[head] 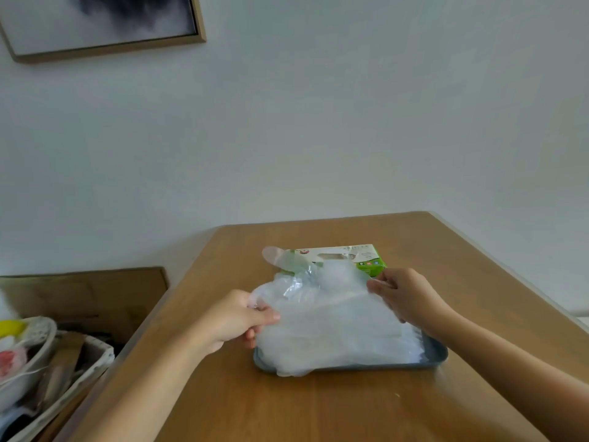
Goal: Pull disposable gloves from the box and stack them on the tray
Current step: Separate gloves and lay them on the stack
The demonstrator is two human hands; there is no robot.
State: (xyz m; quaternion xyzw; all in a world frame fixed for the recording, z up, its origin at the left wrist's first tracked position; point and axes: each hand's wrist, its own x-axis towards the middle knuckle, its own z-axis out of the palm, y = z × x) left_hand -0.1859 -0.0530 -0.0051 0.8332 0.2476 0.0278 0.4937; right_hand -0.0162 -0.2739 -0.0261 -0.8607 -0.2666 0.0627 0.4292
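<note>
Gloves (334,346) in a soft, see-through heap on the grey tray (436,355), at 6 o'clock on the bench (287,409). Green box (366,255) just behind the tray, at 12 o'clock. Held one more glove (328,298) spread out over the heap. Pinched its 9 o'clock edge tight in the left hand (236,317). Pinched its 3 o'clock edge in the right hand (404,295), curled the same way.

Could go wrong from here, at a guess. Might lose the glove from one pinch, being so thin and slippery, and end up with it folded or crooked on top. Might push the heap off the tray while laying it down, with some gloves hanging over the rim at 7 o'clock. Might bump the light box, with the glove's far end close to it at 11 o'clock.

Counted one tray, one box, two hands and one glove held up. Could not count the heap, with its clear layers all blurred together. Off the bench at 8 o'clock, two baskets (98,355) of odds and ends, it seemed. Up at 11 o'clock, one framed picture (105,27) on the wall (350,122).
</note>
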